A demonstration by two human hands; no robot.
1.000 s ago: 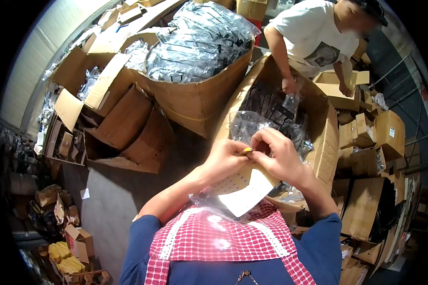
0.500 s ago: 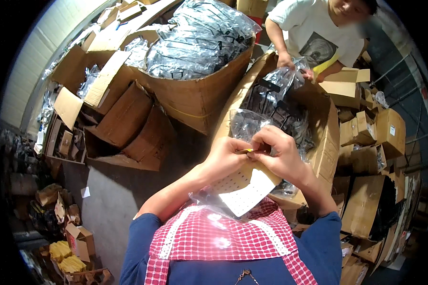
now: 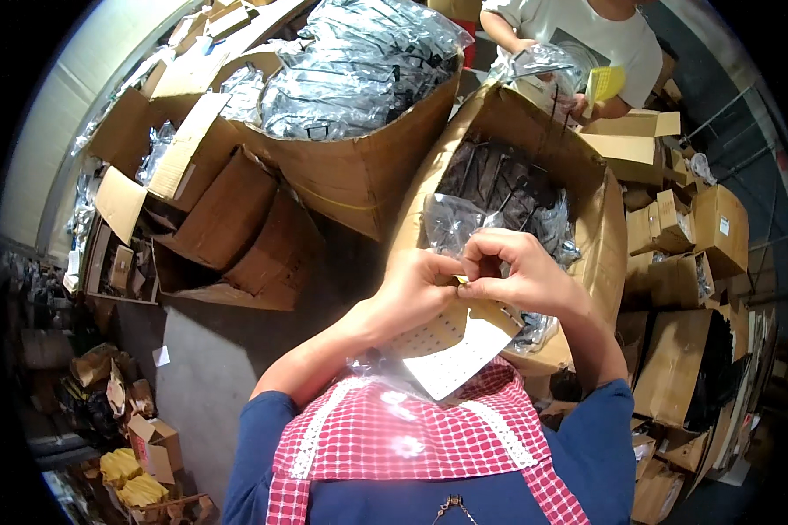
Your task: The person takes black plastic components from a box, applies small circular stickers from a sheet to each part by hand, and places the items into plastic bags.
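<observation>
A person's two bare hands meet at the centre of the view, just above a red-and-white checked apron (image 3: 411,429) worn over a blue shirt. The left hand (image 3: 418,289) and the right hand (image 3: 517,276) are pressed close together, fingertips touching, and between them they pinch a small yellow piece (image 3: 460,280), most of it hidden by the fingers. Under the hands, toward 6 o'clock, a white sheet dotted with small marks (image 3: 455,350) hangs inside a clear plastic bag (image 3: 385,363) that rests against the apron.

Just beyond the hands, toward 12 o'clock, stands an open cardboard box (image 3: 604,219) filled with dark items in clear plastic wrap (image 3: 499,188); the hands hover over its near edge. At 11 o'clock a larger cardboard box (image 3: 368,171) is heaped with shiny plastic-wrapped bundles (image 3: 350,70). At 9 to 10 o'clock, empty cardboard boxes (image 3: 236,236) lie tipped on their sides on the grey floor (image 3: 210,367).

At 1 o'clock, near the top edge, another person in a white shirt (image 3: 604,35) stands behind the open box, holding a clear bag (image 3: 543,66) and a yellow sheet (image 3: 606,83). More stacked cardboard boxes (image 3: 700,236) fill the 3 o'clock side.
</observation>
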